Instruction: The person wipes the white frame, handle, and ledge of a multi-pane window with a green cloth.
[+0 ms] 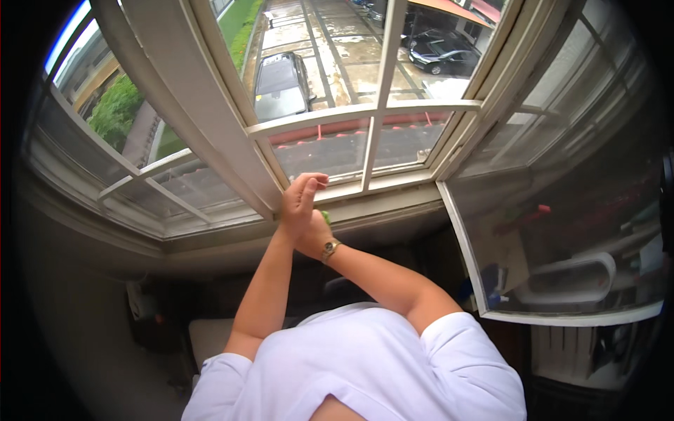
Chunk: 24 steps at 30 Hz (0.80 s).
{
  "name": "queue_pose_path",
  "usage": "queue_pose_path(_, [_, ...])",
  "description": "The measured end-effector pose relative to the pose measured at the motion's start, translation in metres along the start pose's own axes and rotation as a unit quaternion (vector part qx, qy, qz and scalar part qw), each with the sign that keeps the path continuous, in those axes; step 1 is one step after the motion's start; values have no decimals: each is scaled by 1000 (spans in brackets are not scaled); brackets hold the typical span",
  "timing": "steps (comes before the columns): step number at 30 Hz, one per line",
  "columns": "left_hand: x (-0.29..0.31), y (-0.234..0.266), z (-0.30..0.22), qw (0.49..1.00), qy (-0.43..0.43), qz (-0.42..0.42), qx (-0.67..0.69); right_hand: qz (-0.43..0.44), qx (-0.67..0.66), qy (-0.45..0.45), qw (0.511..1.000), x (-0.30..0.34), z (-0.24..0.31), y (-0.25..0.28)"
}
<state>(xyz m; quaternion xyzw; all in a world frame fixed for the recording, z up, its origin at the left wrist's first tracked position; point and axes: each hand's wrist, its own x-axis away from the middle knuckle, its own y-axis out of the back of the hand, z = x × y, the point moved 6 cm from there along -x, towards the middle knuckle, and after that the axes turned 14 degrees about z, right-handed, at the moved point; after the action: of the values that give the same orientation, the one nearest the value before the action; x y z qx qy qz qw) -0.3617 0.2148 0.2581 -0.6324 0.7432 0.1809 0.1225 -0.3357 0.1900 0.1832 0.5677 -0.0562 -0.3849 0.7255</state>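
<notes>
In front of the window, my two hands are close together, the left overlapping the right. My left hand is raised by the lower left corner of the window frame, with its fingers stretched out toward the pane and apart, nothing seen in them. Lower down, my right hand is closed near the sill, partly hidden behind the left one. A bit of a bright green, soft-looking thing, perhaps a cloth, shows past its fingers. A gold wristwatch is on my right wrist.
To the right, a white-framed window sash stands swung inward. Another paned window is on the left, past a thick post. Parked cars show outside. Below the sill it is dark, with a pale seat-like surface.
</notes>
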Motion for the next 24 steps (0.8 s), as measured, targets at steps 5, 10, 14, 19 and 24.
queue_pose_path(5, [-8, -44, -7, 993, -43, -3, -109, 67, 170, -171, 968, 69, -68, 79])
queue_pose_path(10, [-1, -126, 20, 997, 19, 80, -16, -70, 127, -390, 909, 159, -147, 124])
queue_pose_path(14, [34, -187, 52, 983, 93, 148, 55, -194, -51, -339, 919, 212, -145, 82])
queue_pose_path(19, [73, -290, 69, 861, 266, 235, 364, -181, -242, -323, 897, 302, -195, 7])
queue_pose_path(24, [103, -355, 67, 777, 277, 203, 527, -382, -641, -320, 583, 363, -182, 36])
